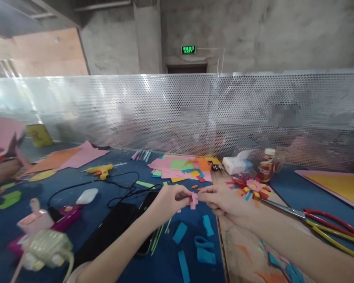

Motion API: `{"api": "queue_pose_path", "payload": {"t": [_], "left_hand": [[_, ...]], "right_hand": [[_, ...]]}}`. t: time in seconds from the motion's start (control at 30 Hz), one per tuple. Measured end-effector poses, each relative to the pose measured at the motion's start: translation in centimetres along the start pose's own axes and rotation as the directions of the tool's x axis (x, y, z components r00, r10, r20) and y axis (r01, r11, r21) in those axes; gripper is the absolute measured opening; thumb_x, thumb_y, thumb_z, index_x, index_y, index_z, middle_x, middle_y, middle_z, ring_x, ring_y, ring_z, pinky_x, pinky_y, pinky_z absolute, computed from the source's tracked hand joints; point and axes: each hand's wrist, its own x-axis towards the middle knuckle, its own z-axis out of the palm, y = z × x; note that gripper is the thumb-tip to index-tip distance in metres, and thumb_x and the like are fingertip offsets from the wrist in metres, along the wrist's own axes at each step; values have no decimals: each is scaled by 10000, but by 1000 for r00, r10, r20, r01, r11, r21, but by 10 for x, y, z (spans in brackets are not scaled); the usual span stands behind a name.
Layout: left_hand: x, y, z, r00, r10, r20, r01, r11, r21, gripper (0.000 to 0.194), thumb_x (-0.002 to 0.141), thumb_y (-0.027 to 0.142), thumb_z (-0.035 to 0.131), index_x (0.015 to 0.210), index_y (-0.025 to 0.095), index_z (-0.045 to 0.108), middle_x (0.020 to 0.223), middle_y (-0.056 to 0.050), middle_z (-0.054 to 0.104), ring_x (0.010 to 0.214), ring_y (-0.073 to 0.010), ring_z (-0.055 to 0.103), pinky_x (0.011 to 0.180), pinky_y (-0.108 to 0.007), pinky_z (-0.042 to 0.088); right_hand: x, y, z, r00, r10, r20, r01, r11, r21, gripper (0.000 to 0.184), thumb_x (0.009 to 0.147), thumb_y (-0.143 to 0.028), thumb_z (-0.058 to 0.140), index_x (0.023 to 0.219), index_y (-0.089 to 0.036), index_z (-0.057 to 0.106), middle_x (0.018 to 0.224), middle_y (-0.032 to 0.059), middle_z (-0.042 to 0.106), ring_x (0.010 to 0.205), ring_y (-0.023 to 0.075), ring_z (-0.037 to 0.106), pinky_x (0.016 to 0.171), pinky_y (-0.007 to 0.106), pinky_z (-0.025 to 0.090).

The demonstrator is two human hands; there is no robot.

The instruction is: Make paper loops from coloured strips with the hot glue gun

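Note:
Between my two hands is a small folded piece of pink paper (194,201), held above the blue table. My left hand (174,197) pinches its left side between thumb and fingers. At its right edge are the closed fingertips of my right hand (221,199); whether they grip it or only press it I cannot make out. Below lie several blue paper strips (179,232), one curled into a loop. A paper flower (253,185) with a pink centre and red, yellow and blue petals rests beyond my right wrist.
Large scissors (301,214) with red and yellow handles lie right, on cardboard (236,243). Behind are coloured paper sheets (181,165), a tissue box (237,164) and a bottle (266,167). Left are a yellow glue gun (102,171), cables, a phone (147,202) and another person's hand (2,169) with scissors.

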Motion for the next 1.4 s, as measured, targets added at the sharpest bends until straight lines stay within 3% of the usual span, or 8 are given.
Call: {"api": "queue_pose_path", "payload": {"t": [0.27, 0.43, 0.53, 0.77, 0.9, 1.17, 1.4], "left_hand": [[0, 5, 1, 986, -132, 98, 149, 970, -193, 175, 685, 189, 555, 799, 109, 661, 629, -25, 654, 521, -106, 541, 472, -189, 389], [-3, 11, -1, 980, -165, 115, 190, 947, -260, 180, 635, 126, 586, 793, 117, 670, 656, -14, 652, 579, -99, 546, 547, -193, 397], [-5, 14, -1, 972, -187, 140, 221, 929, -297, 172, 634, 140, 597, 788, 126, 672, 673, -12, 653, 634, -103, 556, 585, -189, 398], [-7, 19, -5, 941, -291, 172, 332, 892, -309, 161, 620, 247, 612, 723, 135, 663, 627, -7, 627, 489, -70, 400, 400, -163, 225], [-7, 20, -5, 930, -317, 184, 361, 880, -308, 176, 615, 271, 615, 719, 136, 661, 635, -7, 608, 465, -59, 315, 388, -172, 173], [-7, 20, -2, 919, -338, 200, 391, 844, -368, 208, 627, 309, 616, 748, 143, 647, 570, 37, 479, 444, -47, 244, 392, -188, 135], [-9, 21, -3, 918, -338, 205, 394, 828, -399, 214, 608, 288, 636, 765, 143, 651, 533, 52, 425, 439, -48, 247, 395, -193, 137]], "right_hand": [[-9, 15, 8, 988, -97, -120, 76, 983, -169, 172, 718, -324, 590, 692, -154, 582, 470, -65, 358, 379, 36, 240, 364, 201, 124], [-12, 15, 17, 966, -197, -170, 155, 960, -233, 162, 756, -297, 549, 659, -169, 571, 447, -67, 362, 376, 48, 250, 376, 208, 146], [-16, 13, 20, 935, -289, -205, 230, 935, -270, 147, 745, -254, 565, 631, -162, 574, 541, -35, 470, 466, 66, 346, 435, 208, 227], [-19, 21, 18, 883, -433, -182, 381, 887, -261, 164, 727, -300, 560, 629, -171, 581, 793, 19, 528, 783, 151, 504, 688, 253, 364], [-22, 22, 22, 882, -432, -189, 399, 897, -188, 199, 742, -335, 547, 630, -173, 577, 932, 36, 538, 930, 170, 507, 784, 253, 366], [-23, 28, 30, 880, -403, -252, 395, 915, -86, 226, 744, -348, 547, 612, -165, 536, 921, 39, 543, 849, 167, 529, 705, 254, 395], [-24, 25, 32, 882, -408, -236, 402, 913, -76, 216, 749, -326, 547, 601, -169, 526, 883, 28, 545, 823, 159, 525, 700, 247, 397]]}}
